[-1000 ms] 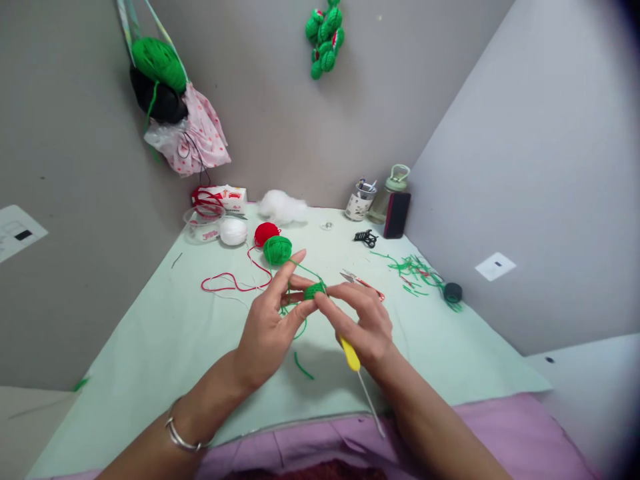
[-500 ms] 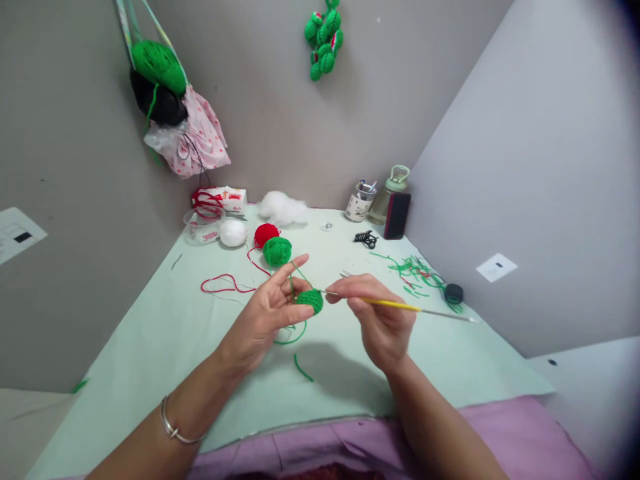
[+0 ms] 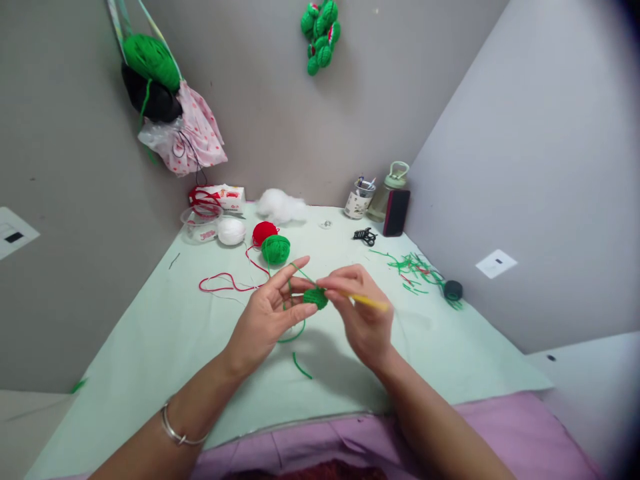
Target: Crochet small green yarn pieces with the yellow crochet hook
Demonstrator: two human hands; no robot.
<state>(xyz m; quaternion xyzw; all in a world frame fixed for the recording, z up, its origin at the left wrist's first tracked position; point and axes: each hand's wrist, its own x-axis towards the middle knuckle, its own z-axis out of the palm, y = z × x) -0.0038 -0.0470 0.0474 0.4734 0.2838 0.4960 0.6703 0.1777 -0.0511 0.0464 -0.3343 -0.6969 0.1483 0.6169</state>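
My left hand pinches a small green crocheted piece between thumb and fingers, with green yarn looped over its raised index finger. In my right hand is a crochet hook with a yellow handle, gripped like a pen. The hook's tip is hidden behind my right fingers at the edge of the piece, and its back end is blurred. A green yarn ball lies beyond my left hand, its strand running to that hand. On the table below the hands lies a short green yarn piece.
Behind the green ball sit a red yarn ball, a white yarn ball and white stuffing. Yarn scraps, a black tape roll, a black hair clip, a phone and a bottle are on the right.
My right hand has moved left, up against the crocheted piece, bringing the hook with it. The hook's metal front end has gone out of sight. My left hand keeps its hold.
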